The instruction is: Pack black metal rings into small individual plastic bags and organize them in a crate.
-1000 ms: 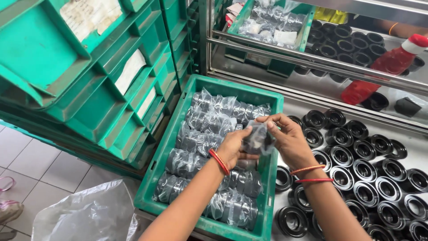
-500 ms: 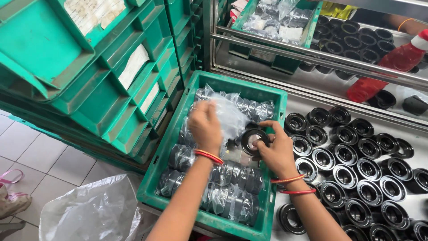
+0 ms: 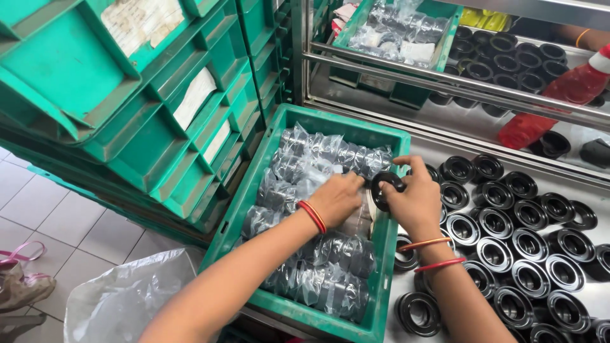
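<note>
both hands (image 3: pixel 375 200) grip black ring (image 3: pixel 386 185) at crate rim (image 3: pixel 387 228).

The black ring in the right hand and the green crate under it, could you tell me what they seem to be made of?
The black ring, pinched in the right hand, looks like matt rubber, perhaps with a metal core; identical rings on the table show shiny inner bands. The green crate looks like moulded hard plastic: uniform colour, ribbed rim, slight sheen.
</note>
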